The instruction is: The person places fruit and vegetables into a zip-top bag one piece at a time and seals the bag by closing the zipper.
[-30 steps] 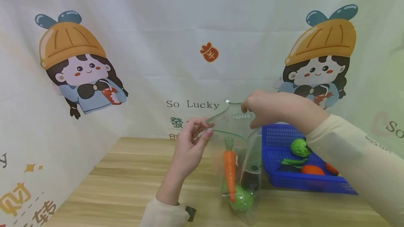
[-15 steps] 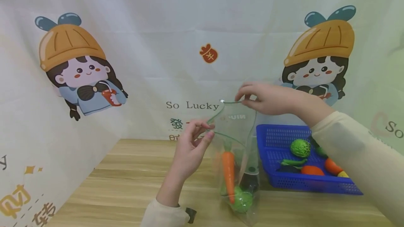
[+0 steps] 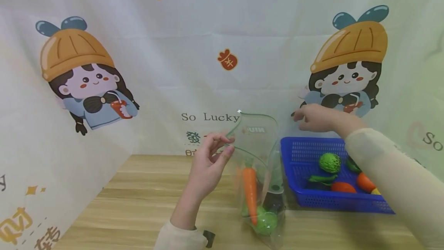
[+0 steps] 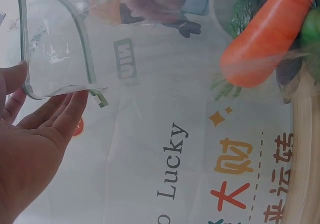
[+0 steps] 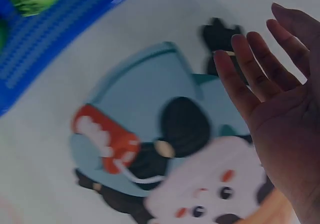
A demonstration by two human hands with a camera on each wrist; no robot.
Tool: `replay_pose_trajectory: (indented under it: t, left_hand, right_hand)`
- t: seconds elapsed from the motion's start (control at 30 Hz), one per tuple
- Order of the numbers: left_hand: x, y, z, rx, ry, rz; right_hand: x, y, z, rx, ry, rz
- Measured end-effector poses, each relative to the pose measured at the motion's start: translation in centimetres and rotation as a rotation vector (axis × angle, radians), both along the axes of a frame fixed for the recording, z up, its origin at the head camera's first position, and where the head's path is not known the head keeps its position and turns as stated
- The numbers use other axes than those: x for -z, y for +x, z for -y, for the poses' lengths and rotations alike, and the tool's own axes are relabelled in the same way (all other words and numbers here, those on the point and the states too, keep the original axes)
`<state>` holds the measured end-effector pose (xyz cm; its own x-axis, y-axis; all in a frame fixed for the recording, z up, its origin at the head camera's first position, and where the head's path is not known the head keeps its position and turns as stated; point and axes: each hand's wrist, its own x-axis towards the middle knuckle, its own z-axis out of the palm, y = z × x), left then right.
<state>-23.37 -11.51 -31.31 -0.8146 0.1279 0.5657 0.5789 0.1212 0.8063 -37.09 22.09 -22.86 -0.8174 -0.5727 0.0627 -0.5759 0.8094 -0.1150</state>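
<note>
A clear zip bag (image 3: 254, 142) with a green-edged mouth stands upright on the table, its mouth spread. Inside it are a carrot (image 3: 250, 194), a round green vegetable (image 3: 266, 221) and a dark item (image 3: 274, 200) whose kind I cannot tell. My left hand (image 3: 209, 163) pinches the bag's near-left rim between thumb and fingers; the left wrist view shows the thumb at the green edge (image 4: 89, 48). Apart from the bag, my right hand (image 3: 313, 118) hovers above the basket's back edge. In the right wrist view its fingers (image 5: 265, 63) are loosely extended and hold nothing.
Right of the bag stands a blue plastic basket (image 3: 343, 200) with a green leafy ball (image 3: 329, 163), green peppers (image 3: 322, 179), orange-red vegetables (image 3: 343, 187) and other items. A printed cloth (image 3: 187, 68) hangs behind the wooden table (image 3: 145, 203).
My right hand has let go of the bag's far rim and moved right, over the basket. The left hand keeps its pinch on the bag, nearly still.
</note>
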Motion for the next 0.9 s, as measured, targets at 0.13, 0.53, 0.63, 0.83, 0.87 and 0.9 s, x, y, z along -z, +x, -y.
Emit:
replay_pose_trajectory:
  t: [0.13, 0.53, 0.63, 0.83, 0.87, 0.9]
  left_hand:
    - [0.0, 0.1, 0.0, -0.001, 0.008, 0.0]
    - [0.3, 0.2, 0.1, -0.002, 0.011, -0.017]
    - [0.3, 0.2, 0.0, 0.004, 0.014, -0.017]
    - [0.1, 0.1, -0.1, 0.009, 0.02, -0.024]
    - [0.1, 0.1, -0.1, 0.007, 0.02, -0.023]
    - [0.1, 0.1, -0.1, 0.005, 0.02, -0.022]
  right_hand:
    - [2.2, -1.1, -2.2, 0.089, 0.077, 0.075]
    - [6.8, -2.0, -5.4, 0.178, 0.102, 0.211]
    - [7.9, -2.2, -5.9, 0.204, 0.129, 0.241]
    - [9.7, -2.0, -6.3, 0.28, 0.167, 0.33]
    - [9.8, -1.9, -6.3, 0.292, 0.158, 0.342]
    - [10.0, -1.7, -6.4, 0.303, 0.152, 0.345]
